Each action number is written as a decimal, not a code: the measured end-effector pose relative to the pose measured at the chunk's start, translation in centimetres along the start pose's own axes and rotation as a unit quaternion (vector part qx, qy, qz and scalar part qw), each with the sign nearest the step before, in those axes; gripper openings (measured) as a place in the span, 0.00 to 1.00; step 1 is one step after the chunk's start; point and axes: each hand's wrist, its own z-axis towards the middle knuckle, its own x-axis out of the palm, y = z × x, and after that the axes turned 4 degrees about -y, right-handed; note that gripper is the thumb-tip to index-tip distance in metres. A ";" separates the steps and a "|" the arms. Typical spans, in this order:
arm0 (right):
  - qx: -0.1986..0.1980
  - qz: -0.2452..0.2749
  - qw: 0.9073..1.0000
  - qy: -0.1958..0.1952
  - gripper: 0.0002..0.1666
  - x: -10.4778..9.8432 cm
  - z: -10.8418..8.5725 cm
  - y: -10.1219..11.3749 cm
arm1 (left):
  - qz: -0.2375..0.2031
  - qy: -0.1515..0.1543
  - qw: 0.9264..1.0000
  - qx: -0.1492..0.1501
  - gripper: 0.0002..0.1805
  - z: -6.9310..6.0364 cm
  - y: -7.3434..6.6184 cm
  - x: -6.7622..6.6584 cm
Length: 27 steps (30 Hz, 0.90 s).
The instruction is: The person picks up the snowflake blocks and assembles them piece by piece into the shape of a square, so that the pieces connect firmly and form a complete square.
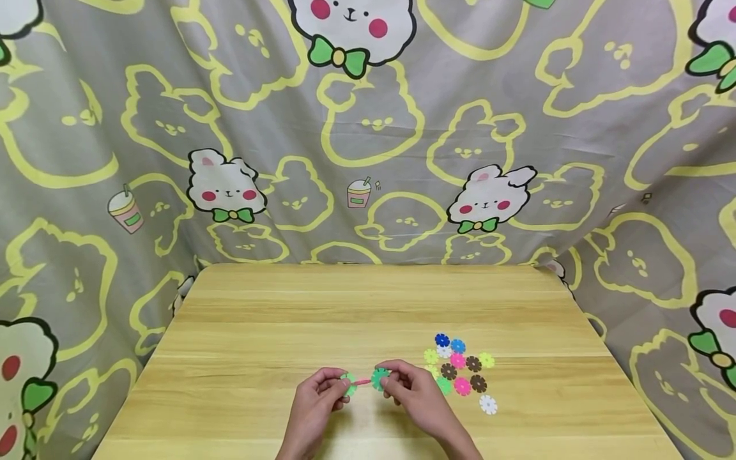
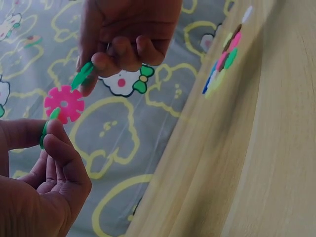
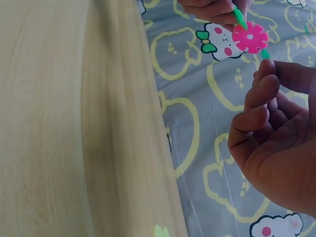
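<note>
Nearest the camera, a person's left hand and right hand are raised over the near part of the wooden table, about midway between its left and right edges. On the left the grip is narrow, thumb and fingers pinching a light green disc. On the right the grip is narrow too, pinching a darker green disc by its rim. Between them a notched pink disc bridges the gap, edge-on in the head view and nearly face-on in both wrist views. Its rim meets the light green disc on one side and the darker green one on the other; how deep the notches sit is hard to tell.

To the right of the hands, toward the table's right edge, loose discs lie in a loose cluster. On the side toward the far edge are a dark blue disc, a light blue disc and a white disc. Yellow discs, brown discs and pink ones fill the middle, with a loose green disc beside the right hand. Another white disc lies closest to the near edge. Beyond the far edge hangs a grey curtain printed with rabbits and yellow outlines.
</note>
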 end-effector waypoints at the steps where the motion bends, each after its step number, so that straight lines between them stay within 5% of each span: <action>1: 0.000 0.000 1.000 -0.001 0.14 0.0 0.0 0.0 | -0.001 0.000 1.000 0.001 0.17 0.0 0.0 0.0; 27: 0.018 0.048 0.998 -0.028 0.16 0.5 0.2 -0.8 | -0.004 0.003 1.000 -0.004 0.18 -0.1 0.7 0.1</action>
